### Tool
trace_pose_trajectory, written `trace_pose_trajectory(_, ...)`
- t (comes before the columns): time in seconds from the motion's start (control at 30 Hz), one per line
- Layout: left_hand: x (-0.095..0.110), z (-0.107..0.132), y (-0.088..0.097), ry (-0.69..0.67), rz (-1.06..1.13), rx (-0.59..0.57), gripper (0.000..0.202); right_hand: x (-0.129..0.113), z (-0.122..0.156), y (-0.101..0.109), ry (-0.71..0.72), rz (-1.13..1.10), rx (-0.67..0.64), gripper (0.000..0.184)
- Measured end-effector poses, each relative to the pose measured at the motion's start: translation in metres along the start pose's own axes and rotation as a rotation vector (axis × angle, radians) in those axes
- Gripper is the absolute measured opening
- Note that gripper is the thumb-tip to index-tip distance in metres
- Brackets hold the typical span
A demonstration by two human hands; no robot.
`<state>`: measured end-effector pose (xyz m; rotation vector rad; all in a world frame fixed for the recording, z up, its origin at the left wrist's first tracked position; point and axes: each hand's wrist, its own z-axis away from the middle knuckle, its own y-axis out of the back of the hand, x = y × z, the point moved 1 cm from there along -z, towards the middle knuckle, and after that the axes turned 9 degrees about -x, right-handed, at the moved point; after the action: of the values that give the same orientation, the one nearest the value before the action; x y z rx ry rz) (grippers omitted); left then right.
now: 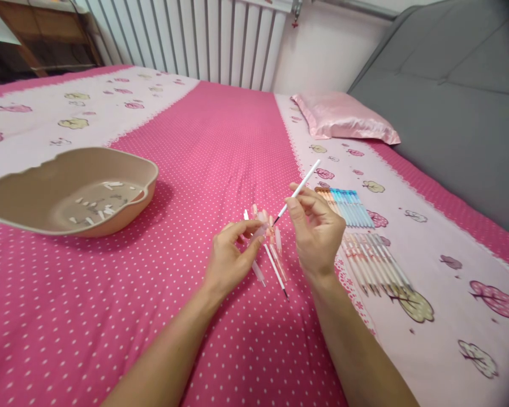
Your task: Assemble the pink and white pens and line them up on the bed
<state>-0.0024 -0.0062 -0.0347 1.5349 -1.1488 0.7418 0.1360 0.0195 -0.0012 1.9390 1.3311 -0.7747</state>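
Note:
My right hand point(318, 232) pinches a white pen refill point(303, 183) with a dark tip, held at a slant with the tip pointing down toward my left hand. Between the thumb and fingers of my left hand point(233, 254) is a translucent pale pink pen barrel point(259, 231), its far part close to the refill's tip. I cannot tell whether the two touch. Below the hands, several pink and white pen parts lie loosely on the bed, among them another white refill point(275, 270) with a dark tip.
On the left stands a beige basin point(131, 161) holding small white pieces. To the right lie a row of blue-and-orange pens point(350, 209) and a row of pale pens point(375, 263). A pink pillow point(343, 116) rests near the grey headboard point(453, 107). A white radiator point(186, 39) is behind.

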Motion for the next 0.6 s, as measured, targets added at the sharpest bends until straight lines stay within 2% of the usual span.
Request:
trace_pose_trajectory(0.33, 0.0039, 0.0001, -0.0018, -0.051, 0.009, -0.006, 0.017, 0.0056, 0.0019, -0.0038, 0.012, 0.015, -0.01, 0.012)
trace_pose_trajectory(0.6, 0.0023, -0.0001, -0.0006, 0.017, 0.053, -0.032, 0.019, 0.005, 0.0029, -0.0051, 0.007, -0.001, -0.041, 0.013)
